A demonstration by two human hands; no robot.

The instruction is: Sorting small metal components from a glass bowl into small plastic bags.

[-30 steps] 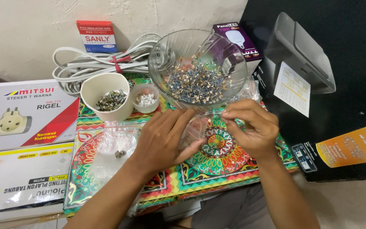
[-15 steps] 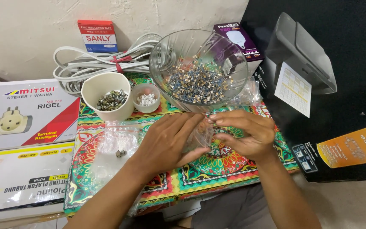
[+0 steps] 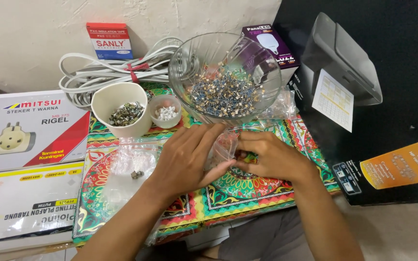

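Both hands, left hand (image 3: 188, 157) and right hand (image 3: 272, 157), pinch a small clear plastic bag (image 3: 222, 149) over the patterned mat (image 3: 247, 193), just below the glass bowl (image 3: 224, 77) near its far edge.

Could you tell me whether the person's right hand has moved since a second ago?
Yes. The right hand has slid toward the left hand and slightly nearer the person, away from the glass bowl; both now pinch the small clear bag.

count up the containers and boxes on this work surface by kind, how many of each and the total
Glass bowl of small wired parts: 1
White cup of metal bits: 1
Small white dish: 1
Clear plastic bags: 3, one between the left hand and right hand, one flat, one beside the bowl
Cardboard boxes: 4 ()
Total: 10
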